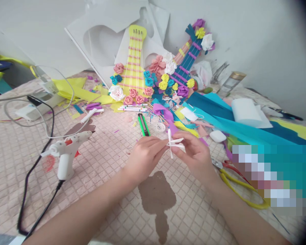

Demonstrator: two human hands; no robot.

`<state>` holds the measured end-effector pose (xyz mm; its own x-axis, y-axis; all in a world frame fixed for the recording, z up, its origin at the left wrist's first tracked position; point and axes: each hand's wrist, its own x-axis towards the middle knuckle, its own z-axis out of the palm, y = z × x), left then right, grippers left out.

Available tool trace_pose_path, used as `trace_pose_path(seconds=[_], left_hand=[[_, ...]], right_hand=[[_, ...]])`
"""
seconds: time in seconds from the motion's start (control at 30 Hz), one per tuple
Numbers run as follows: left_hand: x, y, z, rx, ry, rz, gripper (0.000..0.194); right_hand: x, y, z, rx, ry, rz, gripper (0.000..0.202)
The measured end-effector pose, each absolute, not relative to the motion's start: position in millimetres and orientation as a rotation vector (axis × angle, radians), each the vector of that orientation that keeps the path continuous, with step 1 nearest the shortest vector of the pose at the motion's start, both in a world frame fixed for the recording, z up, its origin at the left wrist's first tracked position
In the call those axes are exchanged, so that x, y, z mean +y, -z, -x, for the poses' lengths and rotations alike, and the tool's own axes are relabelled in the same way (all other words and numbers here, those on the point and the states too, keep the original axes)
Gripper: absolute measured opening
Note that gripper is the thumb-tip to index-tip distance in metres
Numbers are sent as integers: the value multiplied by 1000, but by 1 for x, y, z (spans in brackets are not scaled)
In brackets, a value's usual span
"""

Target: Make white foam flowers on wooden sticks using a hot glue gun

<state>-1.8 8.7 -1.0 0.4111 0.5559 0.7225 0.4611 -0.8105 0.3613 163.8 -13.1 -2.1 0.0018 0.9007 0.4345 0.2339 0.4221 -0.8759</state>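
Observation:
Between both hands is a small piece of white paper [169, 143] with several narrow folded strips sticking out, held just above the table. My left hand [146, 153] pinches it from the left, fingers pressed together. From the right, my right hand [195, 149] grips the strips between thumb and fingers. A green utility knife [143, 125] lies just beyond my left hand. Scissors with yellow and red handles [234, 180] rest beside my right forearm. Below the hands a brown guitar-like shape [158, 194] shows on the tabletop.
A white glue gun [67, 153] stands at the left, its black cord running to the front. Behind, a yellow paper guitar [135, 64] and a blue one [187, 64] lean at the wall. Teal crepe paper [226, 132], a white roll [246, 112] and scraps lie right.

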Motion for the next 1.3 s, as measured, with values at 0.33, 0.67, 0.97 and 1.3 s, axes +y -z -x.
trace_pose_path(seconds=[0.33, 0.67, 0.97, 1.3], left_hand=[[15, 5, 10, 900, -1220, -2703, 16], [17, 3, 11, 879, -1190, -2706, 17], [18, 3, 11, 867, -1209, -2687, 17], [18, 3, 12, 874, -1198, -2675, 17]], right_hand=[[-10, -5, -174, -1879, -344, 1144, 15], [-10, -1, -172, -1821, -385, 1147, 13], [-11, 1, -170, -1672, -543, 1185, 13], [-12, -2, -169, -1829, -278, 1120, 15]])
